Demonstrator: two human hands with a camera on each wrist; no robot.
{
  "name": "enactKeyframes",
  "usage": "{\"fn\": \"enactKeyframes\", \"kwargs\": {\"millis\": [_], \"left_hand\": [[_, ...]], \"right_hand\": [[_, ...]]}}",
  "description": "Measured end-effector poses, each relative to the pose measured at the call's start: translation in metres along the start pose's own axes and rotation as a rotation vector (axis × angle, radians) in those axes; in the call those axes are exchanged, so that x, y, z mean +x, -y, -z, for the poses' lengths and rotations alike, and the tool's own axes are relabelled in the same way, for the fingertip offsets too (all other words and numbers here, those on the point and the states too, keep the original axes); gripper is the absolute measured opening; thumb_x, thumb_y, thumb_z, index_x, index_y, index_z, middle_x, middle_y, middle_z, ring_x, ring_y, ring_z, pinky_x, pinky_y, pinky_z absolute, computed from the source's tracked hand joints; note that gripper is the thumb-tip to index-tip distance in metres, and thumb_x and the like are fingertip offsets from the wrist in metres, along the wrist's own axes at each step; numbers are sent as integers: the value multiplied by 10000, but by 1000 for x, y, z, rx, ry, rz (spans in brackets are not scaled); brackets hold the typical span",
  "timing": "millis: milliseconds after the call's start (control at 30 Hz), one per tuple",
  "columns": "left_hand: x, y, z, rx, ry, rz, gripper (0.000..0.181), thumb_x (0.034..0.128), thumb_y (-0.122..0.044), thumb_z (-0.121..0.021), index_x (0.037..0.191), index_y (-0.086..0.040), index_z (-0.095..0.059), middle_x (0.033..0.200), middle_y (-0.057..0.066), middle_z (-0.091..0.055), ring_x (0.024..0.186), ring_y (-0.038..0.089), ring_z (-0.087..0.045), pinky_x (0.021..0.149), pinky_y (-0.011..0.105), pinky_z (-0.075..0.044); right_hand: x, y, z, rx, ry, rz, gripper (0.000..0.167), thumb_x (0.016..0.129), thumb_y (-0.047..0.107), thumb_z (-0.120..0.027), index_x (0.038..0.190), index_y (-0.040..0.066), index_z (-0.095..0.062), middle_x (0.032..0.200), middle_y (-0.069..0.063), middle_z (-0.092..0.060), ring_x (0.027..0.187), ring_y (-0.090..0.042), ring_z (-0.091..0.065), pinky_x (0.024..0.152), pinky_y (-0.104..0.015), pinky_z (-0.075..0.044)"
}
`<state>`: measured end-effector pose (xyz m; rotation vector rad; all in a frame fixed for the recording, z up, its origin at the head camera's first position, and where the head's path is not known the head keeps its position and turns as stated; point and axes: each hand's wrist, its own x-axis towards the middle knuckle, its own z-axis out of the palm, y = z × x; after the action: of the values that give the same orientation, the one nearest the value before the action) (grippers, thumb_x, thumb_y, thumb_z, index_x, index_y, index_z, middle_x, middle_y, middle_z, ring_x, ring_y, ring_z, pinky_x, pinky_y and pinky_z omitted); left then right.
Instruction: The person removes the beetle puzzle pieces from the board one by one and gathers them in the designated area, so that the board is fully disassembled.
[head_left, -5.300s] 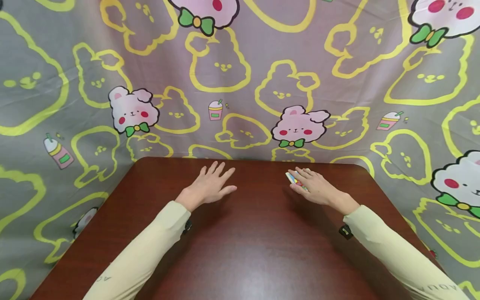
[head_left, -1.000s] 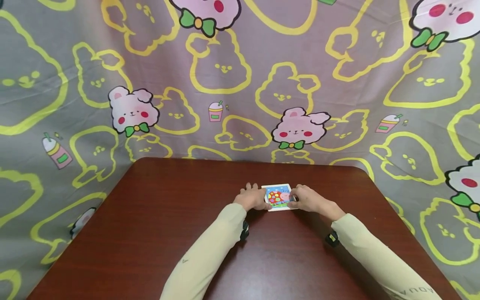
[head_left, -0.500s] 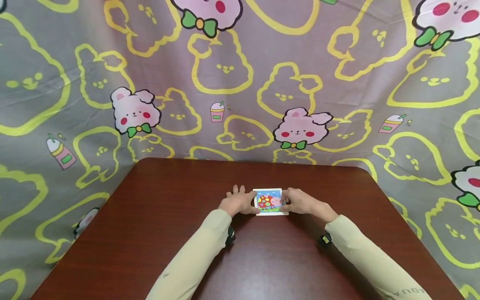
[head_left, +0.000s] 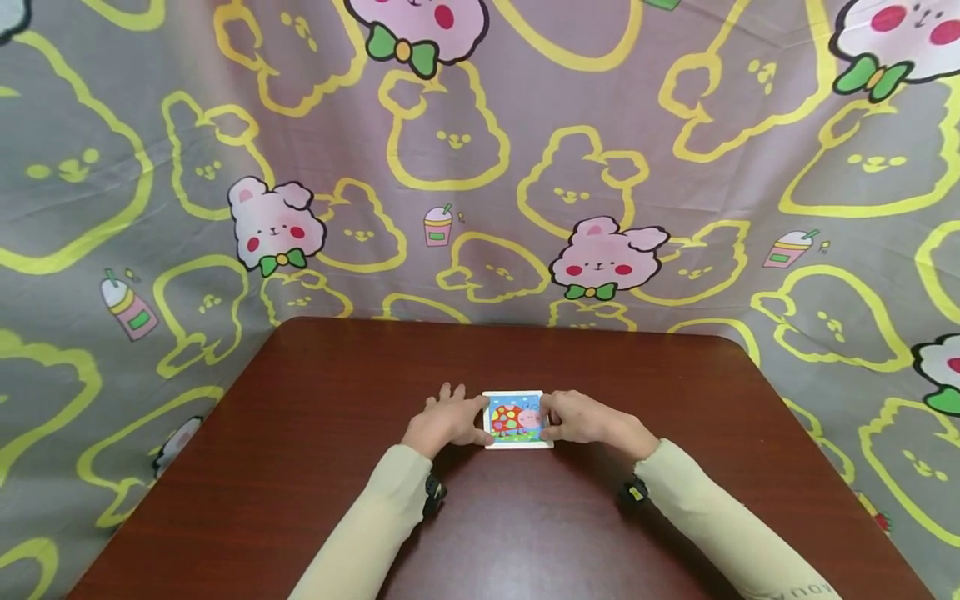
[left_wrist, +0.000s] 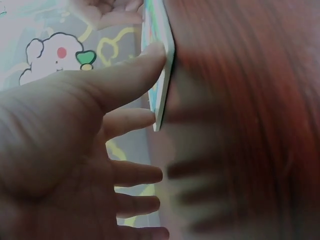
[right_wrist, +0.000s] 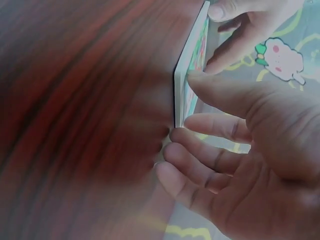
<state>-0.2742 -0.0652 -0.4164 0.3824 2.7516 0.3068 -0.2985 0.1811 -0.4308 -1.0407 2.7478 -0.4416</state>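
Note:
A small square picture board (head_left: 515,419) with a white border lies flat on the table between the two hands. Its picture shows a red, spotted ladybug with a pink face on blue and green. At its left edge the left hand (head_left: 447,422) holds it between thumb and index finger. The other left fingers stretch out straight, clear of the board, in the left wrist view. On the opposite edge, the right hand (head_left: 583,418) grips with thumb and bent index finger. Its remaining fingers curl loosely beside the edge in the right wrist view, where the board's pale side (right_wrist: 186,65) shows.
The dark reddish-brown table (head_left: 337,375) has rounded far corners. A grey cloth (head_left: 480,100) with yellow outlines and bunny faces hangs behind it and along both sides. A black wrist device (head_left: 432,493) sits below the left cuff, another device (head_left: 634,490) below the right.
Earlier the right hand lay over the board at the right while the left hand was apart from it. Now both hands hold it, and it has slid left and nearer, to the middle.

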Motion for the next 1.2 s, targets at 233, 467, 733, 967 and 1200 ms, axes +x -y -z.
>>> {"fn": "enactKeyframes", "kwargs": {"millis": [233, 467, 733, 967, 1200], "left_hand": [[-7, 8, -1, -58, -16, -7, 718, 873, -441, -715, 1494, -230, -423, 1605, 200, -252, 1495, 459, -141, 1170, 617, -205], [-6, 13, -8, -86, -31, -24, 715, 873, -438, -717, 1488, -217, -428, 1599, 201, -266, 1484, 454, -189, 1151, 622, -242], [-6, 14, -8, -84, -43, -14, 721, 869, -462, -712, 1488, -224, -430, 1598, 195, -274, 1478, 451, -206, 1148, 624, -248], [-7, 14, -7, -72, -37, -21, 715, 869, -462, -713, 1485, -225, -436, 1594, 198, -282, 1475, 456, -214, 1141, 633, -249], [-5, 14, -7, -60, -43, -26, 711, 869, -461, -714, 1486, -237, -439, 1589, 193, -297, 1470, 459, -224, 1137, 639, -252]], "right_hand": [[1, 11, -3, 0, 1, 0, 212, 846, 225, -776, 924, 107, -618, 764, -7, -551, 655, -81, -446, 573, -211, -364], [3, 11, 1, 37, 59, -56, 210, 868, 269, -754, 984, 116, -670, 738, 47, -545, 643, -82, -469, 567, -221, -382], [18, 14, 13, 144, 48, -74, 254, 912, 328, -698, 1065, 125, -680, 869, 37, -652, 725, -102, -560, 614, -262, -461], [35, 14, 8, 189, 23, -84, 161, 912, 272, -700, 1018, 151, -694, 862, 26, -654, 712, -107, -572, 623, -268, -474], [49, 16, 5, 204, -4, -77, 190, 916, 254, -697, 1059, 129, -699, 890, 11, -648, 730, -112, -575, 623, -259, -483]]}}
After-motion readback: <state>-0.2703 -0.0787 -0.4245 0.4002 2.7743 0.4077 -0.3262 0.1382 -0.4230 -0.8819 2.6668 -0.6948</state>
